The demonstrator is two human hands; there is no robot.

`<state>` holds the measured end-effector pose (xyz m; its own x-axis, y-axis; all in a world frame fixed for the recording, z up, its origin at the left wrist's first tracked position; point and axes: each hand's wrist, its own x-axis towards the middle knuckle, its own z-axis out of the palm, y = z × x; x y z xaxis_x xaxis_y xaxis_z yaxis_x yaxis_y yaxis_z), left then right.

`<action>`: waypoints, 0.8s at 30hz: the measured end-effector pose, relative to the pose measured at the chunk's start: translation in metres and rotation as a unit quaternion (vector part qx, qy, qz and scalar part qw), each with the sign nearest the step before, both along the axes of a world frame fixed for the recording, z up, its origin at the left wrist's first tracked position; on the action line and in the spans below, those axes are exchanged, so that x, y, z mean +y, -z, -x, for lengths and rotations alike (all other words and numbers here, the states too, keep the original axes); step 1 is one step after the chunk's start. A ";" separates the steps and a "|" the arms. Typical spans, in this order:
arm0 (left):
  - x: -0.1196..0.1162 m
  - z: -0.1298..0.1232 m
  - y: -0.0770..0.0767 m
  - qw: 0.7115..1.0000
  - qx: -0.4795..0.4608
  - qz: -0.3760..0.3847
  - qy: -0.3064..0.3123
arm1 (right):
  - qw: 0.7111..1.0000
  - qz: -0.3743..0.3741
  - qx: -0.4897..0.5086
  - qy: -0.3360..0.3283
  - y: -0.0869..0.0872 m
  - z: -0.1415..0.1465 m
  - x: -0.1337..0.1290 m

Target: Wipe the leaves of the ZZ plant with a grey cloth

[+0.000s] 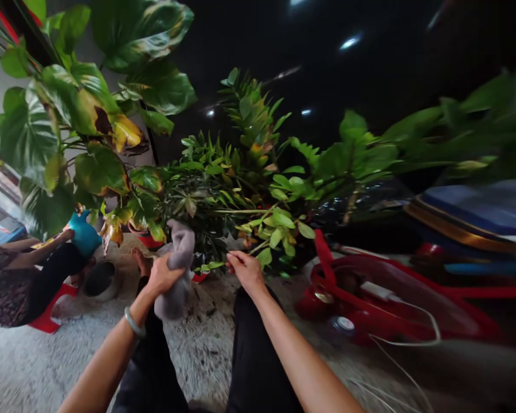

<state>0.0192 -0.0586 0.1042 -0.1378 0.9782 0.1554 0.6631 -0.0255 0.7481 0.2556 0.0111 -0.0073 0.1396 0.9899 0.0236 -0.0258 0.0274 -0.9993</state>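
My left hand [165,275] is closed round a bunched grey cloth [178,289], which hangs below the fingers and sticks up above them. My right hand [246,271] is closed in a pinch beside the low leaves of a green plant [279,221]. What lies between its fingertips is too small to make out, perhaps a leaf or stem. Several small-leaved plants [223,166] fill the space just beyond both hands. Dark leaves and shade hide their lower stems.
A large-leaved plant [90,103] with yellowed patches hangs at the left. Below it, another person [8,281] sits near a grey pot [101,281] and a red stool [54,312]. At the right stands a red basket [395,310] with a white cable [434,327] trailing to the floor.
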 end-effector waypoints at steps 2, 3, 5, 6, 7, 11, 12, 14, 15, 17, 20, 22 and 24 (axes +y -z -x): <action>-0.025 0.000 0.013 0.999 -0.017 0.021 0.018 | 1.000 -0.003 0.001 0.002 0.001 -0.005 0.000; -0.033 0.002 0.011 0.999 -0.032 0.010 0.008 | 1.000 -0.003 0.002 0.001 0.001 -0.007 0.000; -0.035 0.008 -0.010 0.995 -0.059 -0.055 -0.050 | 1.000 -0.004 0.009 -0.001 0.001 -0.009 0.000; -0.029 0.012 -0.025 0.989 -0.065 -0.098 -0.089 | 1.000 -0.004 0.014 -0.004 0.000 -0.009 0.000; -0.018 0.016 -0.042 0.980 -0.063 -0.141 -0.125 | 1.000 -0.005 0.019 -0.006 -0.001 -0.008 -0.001; 0.031 0.030 -0.077 0.966 -0.025 -0.183 -0.181 | 1.000 -0.003 0.015 0.000 -0.004 -0.003 -0.001; 0.036 0.031 -0.073 0.975 -0.010 -0.146 -0.169 | 1.000 -0.003 0.011 0.005 -0.004 -0.002 -0.001; 0.030 0.028 -0.053 0.991 0.026 -0.049 -0.126 | 1.000 -0.010 0.004 0.014 -0.004 -0.002 0.000; 0.020 0.025 -0.040 0.995 0.039 -0.003 -0.096 | 1.000 -0.016 0.000 0.016 -0.004 -0.002 0.000; -0.006 0.019 -0.022 0.997 0.032 0.017 -0.068 | 1.000 -0.023 -0.007 0.013 -0.003 -0.004 0.001; -0.029 0.009 -0.034 0.990 -0.019 -0.088 -0.113 | 1.000 -0.022 0.003 0.003 -0.003 -0.005 0.000; -0.020 0.003 -0.062 0.970 -0.009 -0.187 -0.154 | 1.000 -0.015 0.022 0.002 -0.004 -0.003 -0.001; 0.005 -0.004 -0.089 0.957 0.009 -0.252 -0.144 | 0.999 -0.008 0.034 0.002 -0.005 0.001 -0.002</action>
